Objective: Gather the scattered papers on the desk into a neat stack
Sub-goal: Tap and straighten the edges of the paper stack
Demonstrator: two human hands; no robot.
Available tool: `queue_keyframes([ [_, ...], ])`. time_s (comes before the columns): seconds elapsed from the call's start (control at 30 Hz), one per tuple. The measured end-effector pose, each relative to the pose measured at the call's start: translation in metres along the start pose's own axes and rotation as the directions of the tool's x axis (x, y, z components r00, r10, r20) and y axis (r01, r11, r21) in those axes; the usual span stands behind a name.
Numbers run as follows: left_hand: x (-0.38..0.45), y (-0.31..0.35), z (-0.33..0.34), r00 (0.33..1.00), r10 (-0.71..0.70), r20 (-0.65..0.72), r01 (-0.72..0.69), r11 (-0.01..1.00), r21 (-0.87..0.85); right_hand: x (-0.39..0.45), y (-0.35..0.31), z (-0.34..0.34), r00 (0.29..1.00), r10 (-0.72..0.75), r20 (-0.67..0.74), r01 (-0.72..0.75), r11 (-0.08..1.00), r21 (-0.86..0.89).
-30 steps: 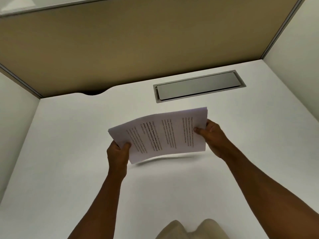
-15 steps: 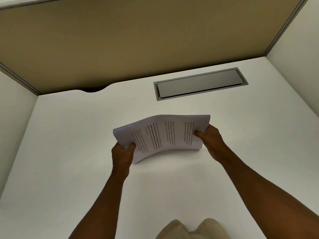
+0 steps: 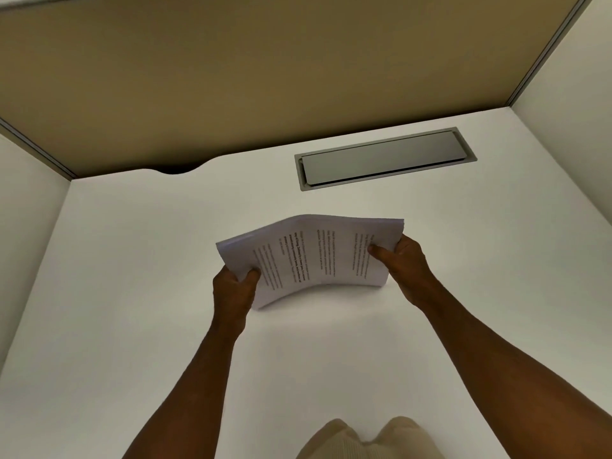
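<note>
Papers (image 3: 318, 256) all gathered, bowed. Both hands, left (image 3: 233, 286) and right (image 3: 402, 260), pinch the ends. Left: square it, lay on bench (image 3: 132, 293)

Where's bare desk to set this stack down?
Both hands, left hand and right hand, grip the bowed stack of printed white papers. Bare white desk lies left, right and nearer you. Behind sits the grey metal cable hatch.

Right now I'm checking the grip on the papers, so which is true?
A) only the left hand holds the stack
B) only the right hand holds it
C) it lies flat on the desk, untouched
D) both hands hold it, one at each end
D: the left hand and the right hand each pinch an end of the stack of printed papers, which bows upward between them.
</note>
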State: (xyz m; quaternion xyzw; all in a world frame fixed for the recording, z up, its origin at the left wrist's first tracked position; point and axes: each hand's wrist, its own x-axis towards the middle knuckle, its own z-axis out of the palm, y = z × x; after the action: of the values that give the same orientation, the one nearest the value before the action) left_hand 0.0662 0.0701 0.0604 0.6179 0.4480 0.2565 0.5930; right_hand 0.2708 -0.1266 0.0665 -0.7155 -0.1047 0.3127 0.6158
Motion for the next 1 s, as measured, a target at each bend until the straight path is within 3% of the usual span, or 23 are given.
queue_keyframes([
  [0.2, -0.001, 0.011, -0.003, 0.996, 0.083, -0.02, -0.083, 0.996, -0.022, 0.0, -0.014, -0.006, 0.992, -0.118, -0.046, 0.119, 0.992, 0.029],
  [0.47, -0.001, -0.008, 0.005, 0.999, -0.029, -0.014, 0.029, 1.0, -0.003, 0.004, -0.004, 0.001, 0.999, -0.036, -0.038, 0.037, 0.999, 0.035],
  [0.67, -0.006, 0.005, -0.001, 0.999, 0.035, -0.041, -0.035, 0.999, 0.02, -0.003, -0.015, -0.009, 0.993, -0.108, -0.045, 0.11, 0.994, 0.024],
  [1.0, -0.01, -0.005, 0.002, 0.998, -0.049, -0.031, 0.05, 0.999, 0.009, -0.006, 0.0, -0.003, 0.998, -0.02, -0.058, 0.022, 1.0, 0.019],
])
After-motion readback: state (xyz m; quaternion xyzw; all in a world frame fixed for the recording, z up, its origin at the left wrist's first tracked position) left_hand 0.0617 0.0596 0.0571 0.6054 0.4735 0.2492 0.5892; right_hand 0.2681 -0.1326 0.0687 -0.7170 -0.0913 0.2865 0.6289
